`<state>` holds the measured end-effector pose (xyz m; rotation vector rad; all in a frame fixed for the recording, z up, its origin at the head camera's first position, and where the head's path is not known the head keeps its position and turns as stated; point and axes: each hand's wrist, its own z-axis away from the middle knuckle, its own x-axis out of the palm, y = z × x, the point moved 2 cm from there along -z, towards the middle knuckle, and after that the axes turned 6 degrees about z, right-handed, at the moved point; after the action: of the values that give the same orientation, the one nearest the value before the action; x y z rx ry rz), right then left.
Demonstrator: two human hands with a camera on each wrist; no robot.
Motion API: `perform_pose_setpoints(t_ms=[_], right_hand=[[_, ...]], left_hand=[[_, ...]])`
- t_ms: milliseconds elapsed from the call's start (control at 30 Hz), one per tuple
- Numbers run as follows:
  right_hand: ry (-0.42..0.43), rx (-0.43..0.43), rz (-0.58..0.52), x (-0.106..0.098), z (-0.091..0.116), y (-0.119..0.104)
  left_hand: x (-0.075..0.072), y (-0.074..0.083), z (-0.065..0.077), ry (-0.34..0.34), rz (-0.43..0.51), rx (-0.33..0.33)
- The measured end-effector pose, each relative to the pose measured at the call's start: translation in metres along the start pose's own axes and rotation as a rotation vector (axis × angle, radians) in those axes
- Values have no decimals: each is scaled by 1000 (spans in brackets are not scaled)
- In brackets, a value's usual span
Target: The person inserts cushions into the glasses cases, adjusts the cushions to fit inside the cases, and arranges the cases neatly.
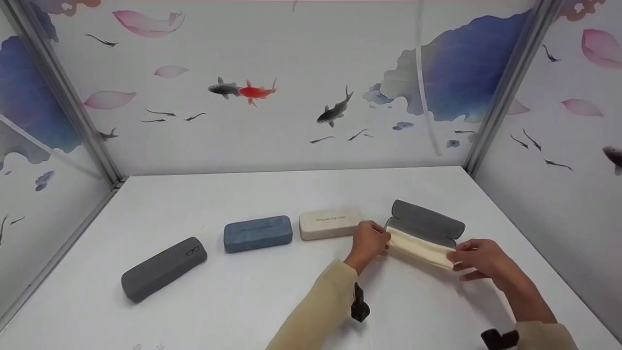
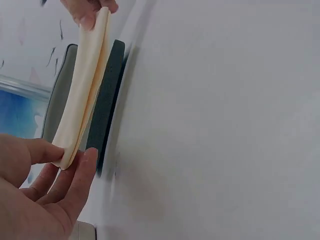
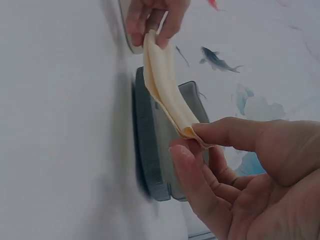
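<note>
A folded cream cloth [image 1: 420,249] is stretched between both hands, in front of and above an open dark grey glasses case [image 1: 427,223]. My left hand [image 1: 368,243] pinches the cloth's left end between thumb and fingers. At the opposite end, my right hand [image 1: 486,260] pinches it the same way. In the left wrist view the cloth [image 2: 85,90] is folded lengthwise into a narrow strip, its layered edge showing. The right wrist view has the open case [image 3: 150,150] behind the cloth, its lid raised; the cloth hides part of its inside.
To the left of the hands stand a closed cream glasses case [image 1: 330,226], a closed blue case [image 1: 257,235] and a closed dark grey case [image 1: 165,270] with a glasses mark. All rest on a white table [image 1: 218,316] enclosed by printed walls.
</note>
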<state>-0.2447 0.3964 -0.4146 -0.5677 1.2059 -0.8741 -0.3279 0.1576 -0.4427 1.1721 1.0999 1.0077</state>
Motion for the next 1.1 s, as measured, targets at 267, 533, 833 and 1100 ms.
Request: perform_pose_setpoints(t_ms=[267, 533, 833, 1100], right_hand=[[-29, 27, 45, -17, -6, -15], [0, 42, -35, -19, -14, -10], [49, 67, -119, -17, -24, 0], [91, 96, -154, -10, -29, 7]], left_hand=[[5, 7, -8, 55, 105, -24], [9, 13, -20, 122, 68, 9], [14, 13, -30, 115, 44, 14], [19, 7, -33, 86, -15, 16]])
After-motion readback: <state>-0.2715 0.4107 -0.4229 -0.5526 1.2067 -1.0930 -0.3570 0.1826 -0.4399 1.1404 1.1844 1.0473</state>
